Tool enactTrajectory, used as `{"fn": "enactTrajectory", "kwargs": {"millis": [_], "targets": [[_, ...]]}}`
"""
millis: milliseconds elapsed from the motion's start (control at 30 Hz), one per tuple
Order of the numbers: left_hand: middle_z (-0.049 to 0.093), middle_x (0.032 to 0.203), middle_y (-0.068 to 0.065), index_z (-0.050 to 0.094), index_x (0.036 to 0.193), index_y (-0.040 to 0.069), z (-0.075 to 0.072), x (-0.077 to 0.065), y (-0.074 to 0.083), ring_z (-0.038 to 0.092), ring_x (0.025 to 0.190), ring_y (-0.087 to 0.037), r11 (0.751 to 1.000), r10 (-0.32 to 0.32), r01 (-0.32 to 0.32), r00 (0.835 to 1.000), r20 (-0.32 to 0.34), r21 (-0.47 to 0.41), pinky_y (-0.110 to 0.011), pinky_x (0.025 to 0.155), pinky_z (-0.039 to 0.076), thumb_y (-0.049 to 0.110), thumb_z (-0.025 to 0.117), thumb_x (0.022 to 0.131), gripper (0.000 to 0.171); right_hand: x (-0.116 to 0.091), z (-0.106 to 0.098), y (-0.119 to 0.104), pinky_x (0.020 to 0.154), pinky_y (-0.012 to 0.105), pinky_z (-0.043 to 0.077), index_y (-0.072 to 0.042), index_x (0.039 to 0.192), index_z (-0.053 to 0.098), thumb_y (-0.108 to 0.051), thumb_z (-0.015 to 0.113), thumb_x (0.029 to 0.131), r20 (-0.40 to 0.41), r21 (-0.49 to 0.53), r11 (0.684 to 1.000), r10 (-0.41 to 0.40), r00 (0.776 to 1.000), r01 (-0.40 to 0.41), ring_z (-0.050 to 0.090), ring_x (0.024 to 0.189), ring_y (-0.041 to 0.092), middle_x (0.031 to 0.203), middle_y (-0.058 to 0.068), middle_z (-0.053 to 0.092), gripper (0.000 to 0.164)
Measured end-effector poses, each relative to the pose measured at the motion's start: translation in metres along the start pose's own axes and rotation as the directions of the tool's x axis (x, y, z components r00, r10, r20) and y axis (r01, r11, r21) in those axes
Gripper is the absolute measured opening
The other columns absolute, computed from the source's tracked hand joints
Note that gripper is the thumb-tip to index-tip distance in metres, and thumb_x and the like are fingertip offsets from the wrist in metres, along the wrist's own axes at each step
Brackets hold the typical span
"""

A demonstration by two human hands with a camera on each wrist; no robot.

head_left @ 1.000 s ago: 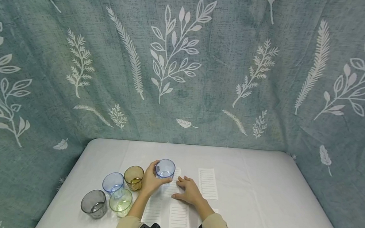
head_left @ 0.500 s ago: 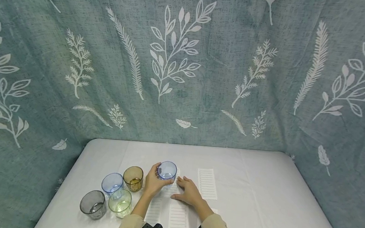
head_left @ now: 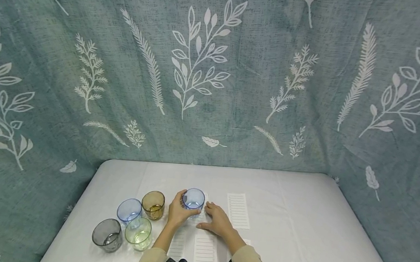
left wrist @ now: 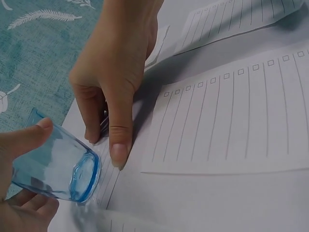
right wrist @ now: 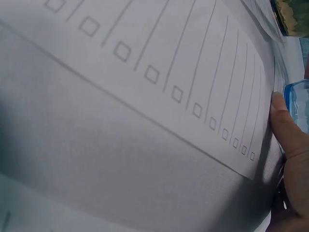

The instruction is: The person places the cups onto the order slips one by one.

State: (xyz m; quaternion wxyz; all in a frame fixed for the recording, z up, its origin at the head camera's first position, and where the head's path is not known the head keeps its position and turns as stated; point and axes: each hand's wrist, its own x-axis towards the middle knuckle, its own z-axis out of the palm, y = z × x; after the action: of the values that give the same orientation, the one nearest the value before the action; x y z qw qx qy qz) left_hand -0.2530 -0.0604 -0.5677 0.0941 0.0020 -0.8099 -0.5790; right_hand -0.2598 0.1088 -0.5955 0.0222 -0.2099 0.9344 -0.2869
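My left hand (head_left: 178,213) grips a clear blue glass tumbler (head_left: 194,198) around its side, thumb toward me. In the left wrist view the tumbler (left wrist: 58,164) is tilted, its base close over a narrow lined paper sheet (left wrist: 110,186). My right hand (head_left: 218,219) is just right of the tumbler, with thumb and fingertips down on that sheet and the fingers loosely bent. In the right wrist view, the thumb (right wrist: 285,125) of this hand shows beside the blue glass (right wrist: 298,104).
Left of my left arm stand an amber tumbler (head_left: 153,205), another blue tumbler (head_left: 129,210), a green tumbler (head_left: 138,233) and a grey tumbler (head_left: 107,235). More lined checklist sheets lie on the white table, one at the back right (head_left: 238,211), another nearer me (head_left: 205,257).
My left hand has moved the blue tumbler slightly right and toward me, closer to my right hand. The right hand has stayed nearly still.
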Motion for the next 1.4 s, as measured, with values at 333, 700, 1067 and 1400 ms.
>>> {"fn": "enactTrajectory", "kwargs": {"millis": [333,700,1067,1400], "targets": [[0.050,0.127,-0.033,0.043,0.132,-0.008,0.004,-0.001,0.001,0.055,0.109,-0.049,1.000,-0.014,0.014,0.999,0.042,0.008,-0.050,0.091,0.049,0.007,0.085,0.063,0.082,0.001,0.001,0.001,0.108,0.050,0.031,0.005,0.129,0.051,-0.043,0.076,0.073,0.004,-0.010,1.000,0.013,1.000,-0.013,0.038,0.132,0.038,0.140,0.017,0.045,0.078],[0.048,0.129,-0.035,0.037,0.137,-0.006,0.002,-0.007,-0.001,0.050,0.115,-0.049,0.995,-0.082,0.075,0.990,0.116,0.063,-0.054,0.094,0.046,0.020,0.080,0.074,0.081,0.000,-0.001,-0.001,0.107,0.052,0.032,0.007,0.126,0.054,-0.041,0.076,0.073,-0.006,-0.007,1.000,-0.013,1.000,0.013,0.038,0.130,0.040,0.138,0.019,0.047,0.074],[0.055,0.118,-0.034,0.038,0.137,-0.003,0.001,-0.009,-0.013,0.056,0.105,-0.045,0.999,0.008,-0.012,0.993,0.117,0.036,-0.051,0.086,0.050,0.043,0.078,0.074,0.088,-0.001,0.002,0.003,0.107,0.053,0.032,0.007,0.123,0.056,-0.040,0.078,0.073,-0.028,0.049,0.999,-0.012,1.000,0.013,0.039,0.130,0.040,0.136,0.019,0.049,0.072],[0.053,0.121,-0.036,0.037,0.138,-0.006,0.000,-0.009,-0.003,0.054,0.110,-0.046,0.997,-0.063,0.055,0.989,0.136,0.057,-0.053,0.092,0.047,0.023,0.079,0.075,0.082,-0.002,0.001,0.000,0.106,0.053,0.032,0.008,0.123,0.056,-0.038,0.079,0.072,-0.038,0.050,0.999,-0.017,0.999,0.019,0.040,0.129,0.041,0.135,0.021,0.049,0.072]]}}
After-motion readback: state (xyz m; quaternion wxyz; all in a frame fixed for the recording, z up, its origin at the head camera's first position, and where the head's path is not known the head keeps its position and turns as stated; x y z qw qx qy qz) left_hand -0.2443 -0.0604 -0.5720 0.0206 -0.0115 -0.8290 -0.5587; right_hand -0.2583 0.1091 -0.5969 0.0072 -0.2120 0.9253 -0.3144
